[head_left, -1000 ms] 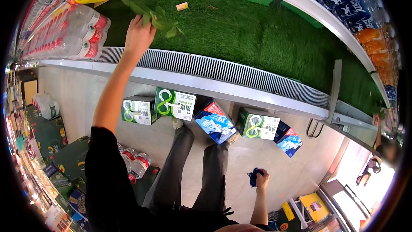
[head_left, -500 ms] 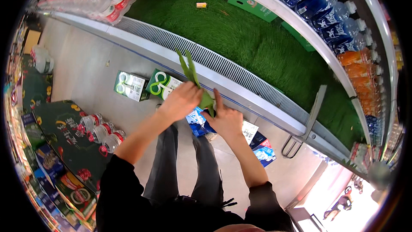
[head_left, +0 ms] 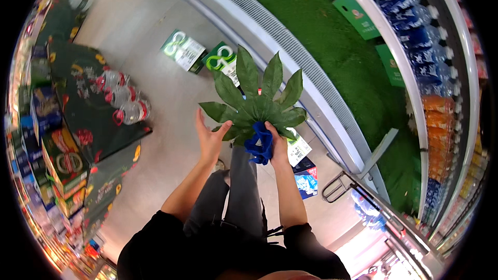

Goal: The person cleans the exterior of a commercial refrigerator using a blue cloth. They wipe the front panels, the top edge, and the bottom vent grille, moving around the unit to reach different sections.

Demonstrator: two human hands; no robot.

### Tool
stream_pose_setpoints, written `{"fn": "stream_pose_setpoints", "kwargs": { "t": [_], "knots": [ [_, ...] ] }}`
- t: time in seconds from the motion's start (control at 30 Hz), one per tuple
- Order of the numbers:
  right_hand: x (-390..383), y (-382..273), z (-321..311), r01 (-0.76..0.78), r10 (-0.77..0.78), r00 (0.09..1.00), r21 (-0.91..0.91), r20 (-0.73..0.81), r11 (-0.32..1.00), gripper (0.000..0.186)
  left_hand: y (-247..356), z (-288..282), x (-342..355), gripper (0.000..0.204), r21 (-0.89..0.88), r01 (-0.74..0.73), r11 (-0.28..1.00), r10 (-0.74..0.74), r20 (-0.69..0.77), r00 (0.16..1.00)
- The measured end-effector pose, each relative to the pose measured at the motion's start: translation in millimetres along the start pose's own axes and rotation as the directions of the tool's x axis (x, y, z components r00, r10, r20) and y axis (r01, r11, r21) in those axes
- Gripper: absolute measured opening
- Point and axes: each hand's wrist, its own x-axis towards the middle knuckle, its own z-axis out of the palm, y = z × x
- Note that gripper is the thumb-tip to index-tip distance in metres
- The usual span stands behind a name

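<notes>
A large green leaf (head_left: 250, 108) with several pointed lobes is spread flat in front of me, its lobes fanned away from me. At its base sits a crumpled, folded blue piece (head_left: 259, 146) that looks like cloth or ribbon. My right hand (head_left: 278, 146) is closed on the leaf's base and the blue piece, thumb on top; the fingers beneath are hidden. Just left of the leaf, my left hand (head_left: 209, 139) is open, fingers and thumb apart. Its thumb tip is close to the leaf's lower left edge; I cannot tell whether they touch.
Green-and-white cartons (head_left: 182, 51) stand on the floor ahead, and a blue carton (head_left: 306, 180) stands at right. Large clear bottles (head_left: 132, 111) rest on a dark covered stand (head_left: 85, 103) at left. A low shelf with green turf (head_left: 332, 67) and a metal grille edge (head_left: 290, 36) curves along the right.
The leaf has turned from edge-on to face me, spread wide, and the blue piece now shows. My left hand has let go and opened. The whole view has swung right.
</notes>
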Motion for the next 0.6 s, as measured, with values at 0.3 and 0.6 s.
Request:
{"fn": "stream_pose_setpoints", "kwargs": {
  "t": [0.3,0.6],
  "knots": [
    [-52.4,168.5,-1.8,-0.069,0.202,0.957,-0.514,0.207,0.855,0.040,-154.2,-143.5,-58.0,0.027,-0.657,0.459,0.598,-0.541,0.091,0.836],
    [-89.4,228.9,-109.7,-0.321,0.320,0.941,-0.583,-0.108,0.747,0.023,-411.1,-246.9,-42.4,0.030,-0.781,0.280,0.559,-0.694,-0.255,0.673]
  ]
}}
